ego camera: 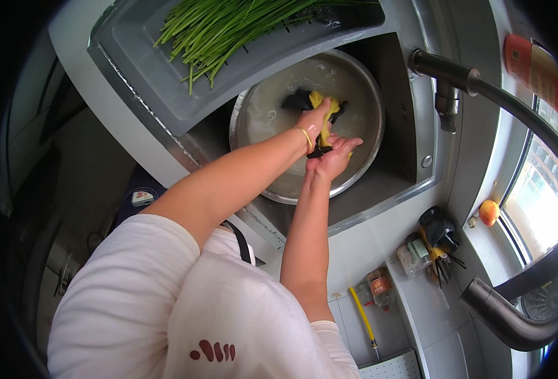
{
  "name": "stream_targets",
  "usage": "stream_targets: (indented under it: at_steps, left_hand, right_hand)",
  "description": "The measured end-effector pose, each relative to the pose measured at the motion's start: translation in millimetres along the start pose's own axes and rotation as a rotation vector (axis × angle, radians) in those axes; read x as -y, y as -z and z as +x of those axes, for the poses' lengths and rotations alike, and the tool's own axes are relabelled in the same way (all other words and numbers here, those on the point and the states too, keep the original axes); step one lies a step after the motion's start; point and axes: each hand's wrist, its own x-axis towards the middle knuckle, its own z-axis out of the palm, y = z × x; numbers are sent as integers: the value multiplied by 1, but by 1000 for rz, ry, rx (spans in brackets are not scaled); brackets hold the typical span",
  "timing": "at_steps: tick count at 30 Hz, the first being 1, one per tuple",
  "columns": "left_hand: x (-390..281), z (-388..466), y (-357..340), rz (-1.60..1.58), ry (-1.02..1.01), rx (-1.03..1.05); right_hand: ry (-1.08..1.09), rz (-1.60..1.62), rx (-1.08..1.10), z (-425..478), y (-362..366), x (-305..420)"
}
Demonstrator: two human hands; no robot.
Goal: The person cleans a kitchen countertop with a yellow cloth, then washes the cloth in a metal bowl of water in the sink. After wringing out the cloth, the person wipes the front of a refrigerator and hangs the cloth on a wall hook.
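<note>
A wet yellow and black cloth [317, 98] is stretched between my hands above cloudy water in a round metal basin [376, 80]. My left hand [313, 124], with a gold-coloured bangle at the wrist, grips its upper part, and a black end hangs towards the water. Lower down, my right hand [332, 160] is turned palm up with its thumb out; its fingers curl around the other end. Bits of yellow and black show at both sides of that palm. The basin sits inside a stainless steel sink [402, 147].
A grey drain tray [141, 71] with long green stalks [231, 33] lies across the sink and overhangs the basin. A metal faucet [449, 73] rises at the right. On the counter side are jars [412, 256], a yellow hose [363, 315] and a fruit [489, 212] by the window.
</note>
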Motion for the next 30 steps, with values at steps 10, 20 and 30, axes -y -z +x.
stream_targets:
  at_steps: [10, 20, 30]
  left_hand:
    - [7, 29, 54, 424, 75, -125]
    - [-20, -20, 20, -83, 368, 369]
    - [33, -35, 34, 161, 145, 251]
  right_hand:
    - [281, -1556, 138, 56, 34, -64]
    - [89, -415, 242, -58, 18, 25]
    - [158, -468, 60, 10, 7, 1]
